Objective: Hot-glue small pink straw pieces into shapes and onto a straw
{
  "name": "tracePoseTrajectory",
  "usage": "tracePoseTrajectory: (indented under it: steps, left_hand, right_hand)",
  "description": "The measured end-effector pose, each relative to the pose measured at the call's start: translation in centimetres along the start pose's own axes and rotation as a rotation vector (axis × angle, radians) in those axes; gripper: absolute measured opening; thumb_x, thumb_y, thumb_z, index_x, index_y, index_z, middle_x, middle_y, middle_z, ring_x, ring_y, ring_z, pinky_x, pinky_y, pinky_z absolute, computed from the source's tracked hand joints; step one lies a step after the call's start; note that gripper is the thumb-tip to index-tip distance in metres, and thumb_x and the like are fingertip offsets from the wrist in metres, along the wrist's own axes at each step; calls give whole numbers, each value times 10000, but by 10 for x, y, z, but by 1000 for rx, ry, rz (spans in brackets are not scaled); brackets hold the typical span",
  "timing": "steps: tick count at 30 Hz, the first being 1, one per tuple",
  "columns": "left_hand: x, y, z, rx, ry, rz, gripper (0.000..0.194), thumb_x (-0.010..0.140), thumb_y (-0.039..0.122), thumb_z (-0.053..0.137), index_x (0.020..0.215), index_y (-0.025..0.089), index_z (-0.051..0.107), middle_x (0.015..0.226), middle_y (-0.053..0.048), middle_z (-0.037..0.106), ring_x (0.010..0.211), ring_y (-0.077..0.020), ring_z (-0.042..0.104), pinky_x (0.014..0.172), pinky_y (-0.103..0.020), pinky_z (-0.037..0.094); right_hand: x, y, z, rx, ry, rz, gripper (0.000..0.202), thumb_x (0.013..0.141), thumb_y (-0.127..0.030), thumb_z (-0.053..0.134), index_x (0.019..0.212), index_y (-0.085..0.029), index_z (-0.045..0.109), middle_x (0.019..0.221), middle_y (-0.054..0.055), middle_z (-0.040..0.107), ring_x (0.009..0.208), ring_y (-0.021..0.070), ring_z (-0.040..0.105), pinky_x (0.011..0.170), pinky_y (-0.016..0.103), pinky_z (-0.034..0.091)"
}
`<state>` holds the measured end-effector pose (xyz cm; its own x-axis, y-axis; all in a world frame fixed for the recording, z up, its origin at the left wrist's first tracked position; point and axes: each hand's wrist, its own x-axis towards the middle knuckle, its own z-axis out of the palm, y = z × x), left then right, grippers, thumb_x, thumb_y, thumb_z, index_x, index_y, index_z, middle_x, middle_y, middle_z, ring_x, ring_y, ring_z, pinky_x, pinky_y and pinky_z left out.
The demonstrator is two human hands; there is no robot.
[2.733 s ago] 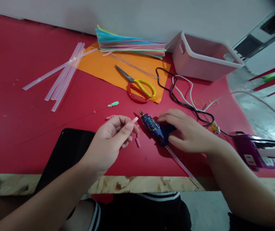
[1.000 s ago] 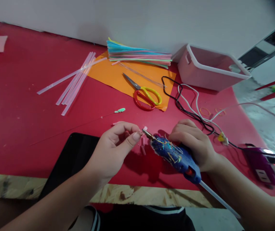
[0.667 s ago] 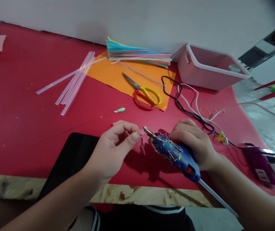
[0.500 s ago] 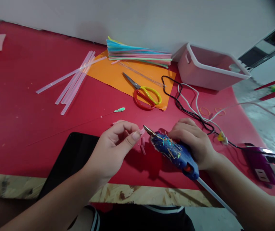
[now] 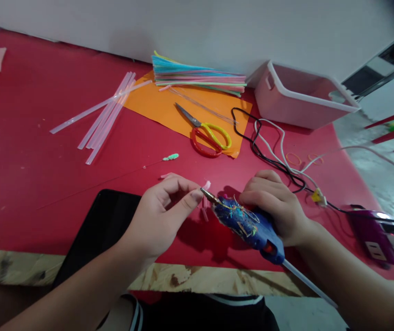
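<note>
My right hand [image 5: 273, 202] is wrapped round a blue hot glue gun [image 5: 245, 220], which is smeared with dried glue and has a glue stick [image 5: 309, 281] poking out of its back. The metal nozzle points up and left, at the fingertips of my left hand [image 5: 169, 207]. Those fingers pinch a small pink pipe cleaner piece [image 5: 207, 185]; nozzle and piece appear to touch. Just below, short pink pieces [image 5: 204, 214] lie on the red tabletop. Beyond my left hand is a thin stem with a mint-green fuzzy tip [image 5: 171, 157].
Scissors [image 5: 200, 131] lie on orange paper [image 5: 162, 110], in front of a pipe cleaner bundle [image 5: 197, 76]. Glue sticks [image 5: 109, 112] are at left, a black phone [image 5: 96, 234] by my left forearm. A pink bin [image 5: 293, 101], cables [image 5: 269, 151] and a purple power strip [image 5: 379, 234] are at right.
The glue gun has shifted slightly left, bringing its nozzle to my left fingertips. The pink piece in my left hand is now turned, with its end pointing up.
</note>
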<state>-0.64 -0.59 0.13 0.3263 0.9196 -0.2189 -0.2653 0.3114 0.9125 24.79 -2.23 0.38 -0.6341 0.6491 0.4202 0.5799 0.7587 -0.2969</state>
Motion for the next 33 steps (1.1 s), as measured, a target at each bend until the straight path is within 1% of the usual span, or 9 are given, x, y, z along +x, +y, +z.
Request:
tracePoseTrajectory:
  steps: [3, 5, 10, 14, 20, 25, 29, 31, 33]
  left_hand:
    - [0, 1, 0, 2, -36, 21, 130, 897, 210, 727, 768, 197, 733, 664, 55, 590, 537, -40, 417, 526, -158, 362]
    - [0, 1, 0, 4, -42, 25, 141, 901, 204, 717, 761, 195, 736, 665, 51, 594, 533, -42, 414, 525, -165, 362]
    - [2, 1, 1, -7, 11, -16, 109, 871, 208, 739, 764, 185, 733, 663, 42, 589, 541, -57, 431, 526, -181, 375]
    - [2, 1, 0, -23, -5, -15, 97, 867, 217, 747, 775, 191, 733, 695, 43, 601, 550, -52, 434, 532, -175, 380]
    - [2, 2, 0, -17, 7, -15, 111, 848, 221, 769, 760, 179, 715, 724, 41, 604, 546, -45, 422, 517, -177, 367]
    - [2, 2, 0, -21, 2, -1, 119, 846, 203, 768, 744, 180, 712, 731, 47, 579, 545, -37, 394, 495, -165, 336]
    - [1, 2, 0, -21, 13, -8, 110, 855, 199, 759, 754, 184, 719, 697, 49, 543, 548, -45, 389, 495, -169, 329]
    - [2, 2, 0, -22, 12, -2, 118, 856, 202, 756, 748, 182, 713, 695, 46, 547, 534, -49, 370, 494, -185, 328]
    - [2, 1, 0, -5, 15, 16, 115, 860, 206, 749, 754, 186, 710, 708, 44, 562, 522, -52, 349, 501, -202, 332]
  right_hand:
    - [0, 1, 1, -7, 5, 4, 259, 923, -446, 562, 1035, -214, 528, 730, 15, 599, 655, 180, 563, 743, 391, 370]
    - [0, 1, 1, -7, 3, 8, 238, 924, -428, 552, 1035, -220, 525, 726, 10, 596, 652, 177, 556, 747, 386, 367]
    - [1, 1, 1, -13, -2, 25, 213, 875, -363, 601, 1030, -235, 532, 720, -1, 608, 655, 182, 564, 759, 379, 363]
    - [1, 1, 1, -10, -1, 29, 241, 869, -385, 613, 1032, -223, 539, 729, 8, 614, 666, 188, 571, 764, 384, 366]
    - [-2, 3, 0, -14, 6, 49, 193, 893, -370, 584, 1009, -222, 544, 715, 5, 587, 659, 179, 568, 765, 384, 375]
    - [-2, 4, -2, -14, -16, 54, 264, 883, -427, 613, 1022, -215, 541, 735, 9, 597, 665, 172, 565, 763, 388, 373]
    - [0, 4, -1, -23, -36, 73, 219, 861, -368, 603, 1008, -215, 550, 744, 10, 612, 663, 168, 553, 762, 379, 368]
    - [-1, 4, 0, -72, -53, 129, 213, 819, -305, 610, 1004, -216, 554, 774, 17, 649, 678, 174, 568, 767, 374, 366]
    - [-1, 4, 2, -140, -80, 214, 281, 750, -235, 614, 1025, -215, 560, 840, 33, 693, 728, 198, 598, 789, 379, 369]
